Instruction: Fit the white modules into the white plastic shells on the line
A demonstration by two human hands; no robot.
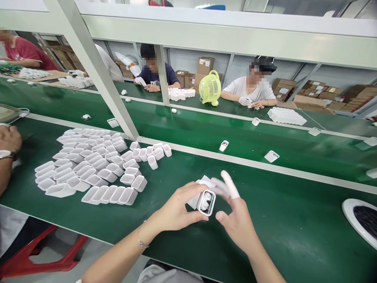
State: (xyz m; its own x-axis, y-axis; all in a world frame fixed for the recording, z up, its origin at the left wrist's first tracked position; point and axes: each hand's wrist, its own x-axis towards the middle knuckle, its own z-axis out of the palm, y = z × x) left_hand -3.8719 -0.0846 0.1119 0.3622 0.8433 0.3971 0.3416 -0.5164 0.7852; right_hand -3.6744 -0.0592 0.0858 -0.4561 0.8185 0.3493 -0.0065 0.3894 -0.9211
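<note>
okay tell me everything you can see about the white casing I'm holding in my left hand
The casing is a small, white, plastic-looking shell with rounded corners and a glossy rim. Its open end faces the camera, showing a bundled white piece and a thin green strip inside. It is held tilted above the green bench, between the thumb and fingers of your left hand. Your right hand is beside it, apart.

We see a yellow-green fan point(210, 88) on the far bench point(235, 112). Behind it, we see stacked cardboard boxes point(205, 65). At lower left, we notice a red stool point(63, 262) beside the green table point(282, 220).
</note>
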